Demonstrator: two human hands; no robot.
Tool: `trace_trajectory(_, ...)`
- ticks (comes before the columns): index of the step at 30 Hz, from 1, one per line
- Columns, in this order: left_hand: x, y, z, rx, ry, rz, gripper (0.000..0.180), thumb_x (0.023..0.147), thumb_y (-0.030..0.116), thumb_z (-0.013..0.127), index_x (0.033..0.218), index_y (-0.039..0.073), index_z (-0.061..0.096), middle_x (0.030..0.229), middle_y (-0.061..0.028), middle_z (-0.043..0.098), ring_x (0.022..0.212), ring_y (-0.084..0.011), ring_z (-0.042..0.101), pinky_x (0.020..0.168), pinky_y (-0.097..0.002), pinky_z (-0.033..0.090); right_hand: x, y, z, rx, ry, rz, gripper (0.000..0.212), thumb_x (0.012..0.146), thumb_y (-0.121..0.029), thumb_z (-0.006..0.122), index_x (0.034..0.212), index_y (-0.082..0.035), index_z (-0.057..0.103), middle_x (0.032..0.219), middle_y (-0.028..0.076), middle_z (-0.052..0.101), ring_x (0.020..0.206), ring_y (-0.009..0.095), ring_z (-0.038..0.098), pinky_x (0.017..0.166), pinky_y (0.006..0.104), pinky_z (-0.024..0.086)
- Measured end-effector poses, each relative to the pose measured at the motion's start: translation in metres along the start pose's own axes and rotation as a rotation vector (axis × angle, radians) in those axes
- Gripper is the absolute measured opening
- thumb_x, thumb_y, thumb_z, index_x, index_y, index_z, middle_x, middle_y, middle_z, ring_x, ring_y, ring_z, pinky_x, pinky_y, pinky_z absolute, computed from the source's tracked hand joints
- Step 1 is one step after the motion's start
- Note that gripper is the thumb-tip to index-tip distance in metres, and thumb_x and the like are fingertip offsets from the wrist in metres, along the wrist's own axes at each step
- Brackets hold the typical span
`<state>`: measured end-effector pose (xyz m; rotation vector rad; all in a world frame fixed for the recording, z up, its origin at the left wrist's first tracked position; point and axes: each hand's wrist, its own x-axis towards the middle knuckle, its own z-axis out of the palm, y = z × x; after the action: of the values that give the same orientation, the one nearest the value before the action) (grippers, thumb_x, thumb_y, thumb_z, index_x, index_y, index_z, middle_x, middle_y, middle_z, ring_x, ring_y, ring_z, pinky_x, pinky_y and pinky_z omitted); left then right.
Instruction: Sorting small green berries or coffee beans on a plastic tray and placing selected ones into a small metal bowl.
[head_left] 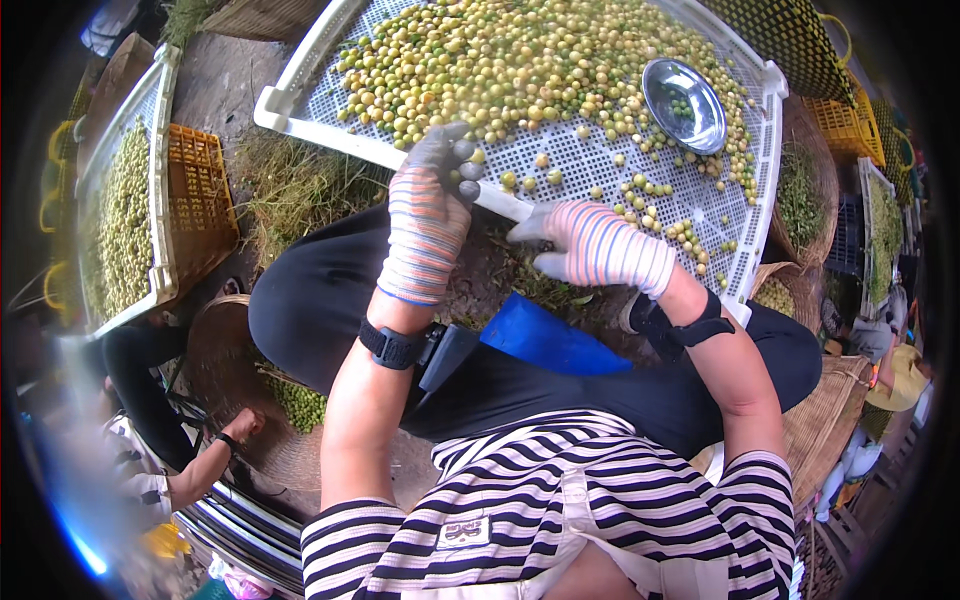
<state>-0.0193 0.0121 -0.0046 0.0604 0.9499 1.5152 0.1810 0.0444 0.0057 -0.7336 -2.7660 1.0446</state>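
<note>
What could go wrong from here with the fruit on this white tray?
First, a few loose fruits lie close to the near rim of the white tray, between the left hand and the right hand, so a stray brush might roll some over the edge. Second, the shiny metal bowl sits among round fruit and has small green ones inside; a bump could perhaps shift it and spill them.

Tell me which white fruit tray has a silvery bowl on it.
The large tray directly in front of the person: the silvery bowl lies toward its right side. The far-left tray and far-right tray show no bowl.
</note>
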Motion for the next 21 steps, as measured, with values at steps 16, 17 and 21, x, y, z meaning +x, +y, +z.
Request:
trace_trajectory(16,-0.007,-0.012,0.001,0.072,-0.145,-0.155,0.031,0.098,0.024,0.056,0.117,0.000,0.059,0.083,-0.0004,0.058,0.067,-0.0100,0.054,0.053,-0.0186,0.043,-0.072,0.067,-0.053,-0.113,-0.358,0.387,0.030,0.077,-0.015,0.067,0.104,-0.006,0.071,0.099,0.015,0.068,0.094,0.032,0.065,0.086,0.0409,0.051)
trace_trajectory(17,-0.008,-0.015,0.003,0.090,-0.148,-0.175,0.031,0.097,0.025,0.057,0.116,0.000,0.059,0.083,-0.0003,0.058,0.067,-0.0099,0.054,0.053,-0.0188,0.043,-0.085,0.074,-0.065,-0.002,-0.320,0.449,0.029,0.077,-0.014,0.067,0.104,-0.005,0.071,0.103,0.015,0.068,0.097,0.029,0.065,0.086,0.0394,0.051)
trace_trajectory(21,-0.009,-0.028,0.010,0.165,-0.209,-0.193,0.032,0.096,0.027,0.059,0.114,0.000,0.060,0.082,0.0006,0.058,0.067,-0.0086,0.053,0.054,-0.0189,0.042,-0.105,0.101,-0.085,-0.066,0.090,0.467,0.028,0.082,-0.016,0.065,0.108,-0.007,0.070,0.103,0.013,0.069,0.097,0.029,0.066,0.088,0.0381,0.051)
